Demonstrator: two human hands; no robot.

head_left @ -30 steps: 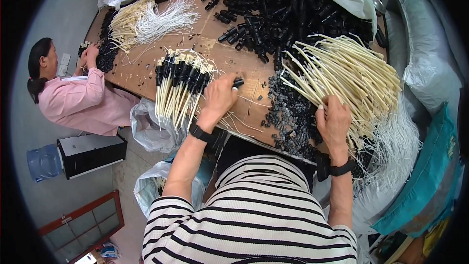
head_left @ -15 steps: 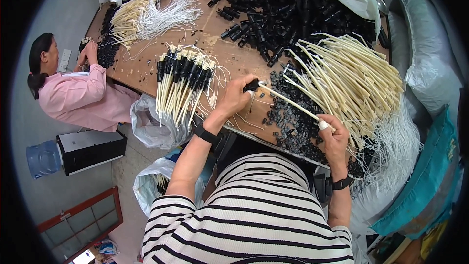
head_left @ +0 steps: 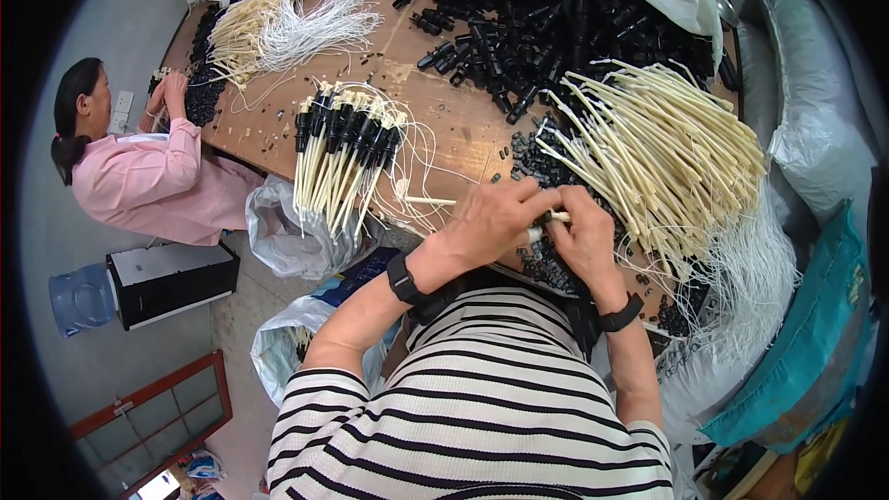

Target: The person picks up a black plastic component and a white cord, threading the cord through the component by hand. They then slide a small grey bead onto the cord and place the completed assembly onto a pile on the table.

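My left hand (head_left: 500, 215) and my right hand (head_left: 585, 233) meet over the table's near edge, fingers closed round one slim cream rod. One length of this rod (head_left: 431, 201) sticks out to the left from under my left hand. Its other end and a small black piece show between my fingertips; the rest is covered by my fingers. A white wrap (head_left: 534, 234) sits at a fingertip between the hands. Left of my hands lies a bundle of cream rods with black fittings (head_left: 347, 130) on them. A heap of bare cream rods (head_left: 676, 157) with white strings lies to the right.
Small black parts (head_left: 542, 159) are strewn beside and beyond my hands. Larger black fittings (head_left: 574, 23) spill from a white sack at the back. Loose cords trail near the left bundle. A co-worker in pink (head_left: 139, 162) handles parts at the table's left end.
My hands have come together: the right moved left, the left moved slightly right and down. The rod, stretched between them before, now points out to the left. The black fitting is no longer plainly visible.
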